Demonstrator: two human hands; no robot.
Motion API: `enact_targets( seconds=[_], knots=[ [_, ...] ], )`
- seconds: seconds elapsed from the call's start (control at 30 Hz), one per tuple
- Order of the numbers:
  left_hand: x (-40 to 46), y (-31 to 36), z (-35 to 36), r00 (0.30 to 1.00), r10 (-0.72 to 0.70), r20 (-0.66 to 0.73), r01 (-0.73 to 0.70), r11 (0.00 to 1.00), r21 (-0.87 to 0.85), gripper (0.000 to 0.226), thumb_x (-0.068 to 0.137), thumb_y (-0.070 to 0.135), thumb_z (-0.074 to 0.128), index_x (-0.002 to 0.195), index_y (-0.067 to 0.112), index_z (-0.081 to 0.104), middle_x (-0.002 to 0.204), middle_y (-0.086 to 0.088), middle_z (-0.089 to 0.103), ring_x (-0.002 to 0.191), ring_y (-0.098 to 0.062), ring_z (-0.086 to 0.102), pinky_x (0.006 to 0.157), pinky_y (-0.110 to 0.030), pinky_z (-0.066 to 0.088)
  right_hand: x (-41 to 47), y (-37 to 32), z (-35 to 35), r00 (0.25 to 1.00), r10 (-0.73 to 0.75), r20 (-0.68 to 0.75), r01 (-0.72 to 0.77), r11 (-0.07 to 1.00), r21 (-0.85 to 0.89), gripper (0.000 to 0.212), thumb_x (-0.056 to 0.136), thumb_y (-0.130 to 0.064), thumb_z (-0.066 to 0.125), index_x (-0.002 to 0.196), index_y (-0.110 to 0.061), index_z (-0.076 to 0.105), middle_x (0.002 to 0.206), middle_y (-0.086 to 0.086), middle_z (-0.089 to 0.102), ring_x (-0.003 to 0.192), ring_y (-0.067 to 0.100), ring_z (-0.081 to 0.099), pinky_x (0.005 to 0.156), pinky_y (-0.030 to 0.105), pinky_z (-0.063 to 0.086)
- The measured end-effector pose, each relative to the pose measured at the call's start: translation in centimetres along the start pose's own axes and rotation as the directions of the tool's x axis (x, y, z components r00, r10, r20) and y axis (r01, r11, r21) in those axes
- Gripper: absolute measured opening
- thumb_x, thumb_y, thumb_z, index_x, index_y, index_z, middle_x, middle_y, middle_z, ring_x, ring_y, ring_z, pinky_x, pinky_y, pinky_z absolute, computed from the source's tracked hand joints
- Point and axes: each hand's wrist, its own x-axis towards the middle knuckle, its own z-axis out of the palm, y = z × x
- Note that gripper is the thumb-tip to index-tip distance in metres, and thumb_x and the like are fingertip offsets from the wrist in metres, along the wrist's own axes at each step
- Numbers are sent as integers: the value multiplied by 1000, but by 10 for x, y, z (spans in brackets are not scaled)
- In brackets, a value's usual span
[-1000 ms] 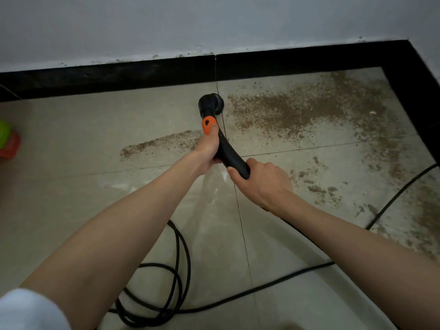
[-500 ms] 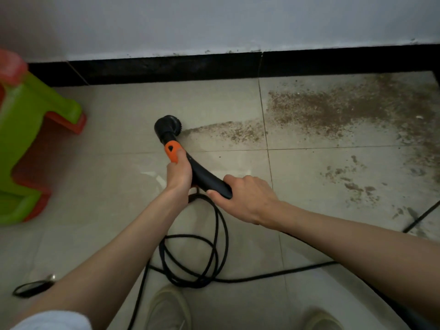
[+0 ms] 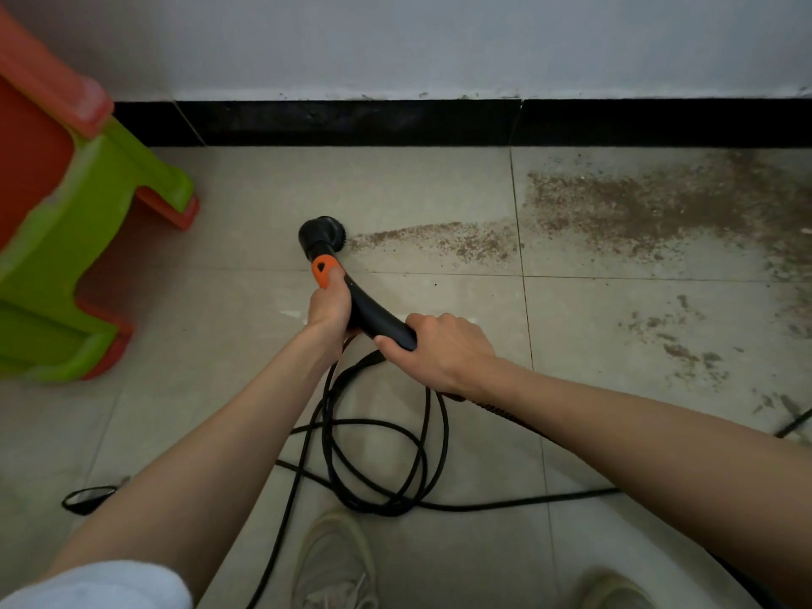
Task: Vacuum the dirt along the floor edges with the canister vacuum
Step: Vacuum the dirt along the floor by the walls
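Black wand (image 3: 378,316) gripped by left hand (image 3: 327,306), right hand (image 3: 444,349).

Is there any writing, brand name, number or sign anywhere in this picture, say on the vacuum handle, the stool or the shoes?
None can be read.
Vacuum handle: plain black, no lettering visible.
Orange switch: a small dark mark, no letters.
Round brush nozzle: no label visible.
Green and orange stool: bare plastic, no print.
Shoes: dim, no logo legible.
Wall and black baseboard: only specks and scuffs.
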Motion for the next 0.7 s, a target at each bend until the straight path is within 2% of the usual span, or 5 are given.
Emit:
enact_targets(
  seconds=[0.13, 0.27, 0.4, 0.53, 0.7],
  knots=[
    [-2, -1, 8, 999, -12, 35, 13, 1000, -10, 49, 97, 53, 31, 111, 8, 44, 92, -8, 57, 86, -23, 57, 67, -35, 50, -7, 8, -2, 1000, 10, -9, -10, 1000, 6, 48, 89, -68, 35, 85, -22, 48, 65, -3, 48, 67, 23, 53, 56, 32, 35],
    [-14, -29, 6, 998, -31, 54, 31, 1000, 7, 54, 95, 57, 29, 109, 9, 47, 99, -10, 61, 94, -26, 61, 80, -39, 54, -31, 18, 7, 1000, -1, 4, 1, 999, -45, 47, 89, -69, 33, 86, -24, 45, 63, -5, 47, 59, 18, 49, 52, 31, 32],
    [-23, -38, 12, 997, -27, 74, 26, 1000, 15, 56, 95, 58, 27, 110, 8, 47, 100, -11, 61, 94, -26, 61, 77, -38, 54, -42, 25, 9, 999, 27, 20, -25, 996, -80, 45, 89, -69, 32, 86, -25, 43, 62, -5, 47, 54, 12, 44, 48, 28, 28],
    [-16, -7, 24, 994, -11, 113, 11, 1000, 4, 49, 98, 52, 30, 112, 7, 44, 93, -8, 56, 85, -22, 57, 65, -34, 49, -21, 22, -4, 998, 58, -25, -59, 998, -31, 48, 89, -68, 35, 84, -22, 48, 64, -3, 49, 58, 17, 48, 50, 29, 32],
    [-18, 0, 25, 993, -26, 113, 23, 999, 29, 49, 97, 54, 30, 111, 9, 43, 99, -9, 56, 92, -25, 57, 67, -35, 50, -20, 17, -3, 997, 75, -35, -76, 997, -20, 48, 90, -67, 35, 87, -21, 49, 64, -4, 47, 59, 18, 48, 50, 30, 30]
  ],
)
